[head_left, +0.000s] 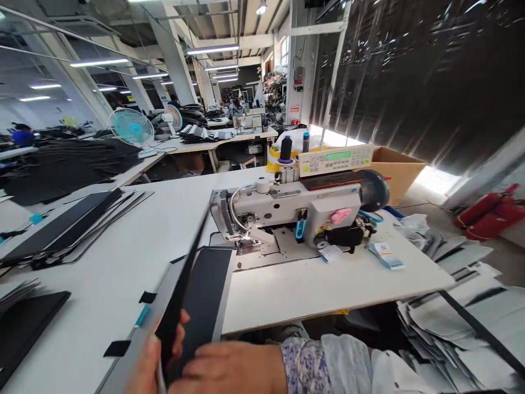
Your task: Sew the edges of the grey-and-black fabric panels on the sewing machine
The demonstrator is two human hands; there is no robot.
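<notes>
By the table's (328,290) near edge, the left hand (145,369), pinching a black panel (181,290), should steady it; the right hand's (232,366) grip I cannot tell

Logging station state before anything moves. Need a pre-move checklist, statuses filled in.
1. Raised black panel held: ok, left hand has its near end between thumb and fingers.
2. Right hand away from sewing machine: ok, at the table's near edge.
3. Control panel powered: ok, display lit green.
4. Black thread spool upright: ok.
5. Threading: cannot tell, too small to make out.
6. Paper slip clear of machine: not ok, lies right at its base.
</notes>
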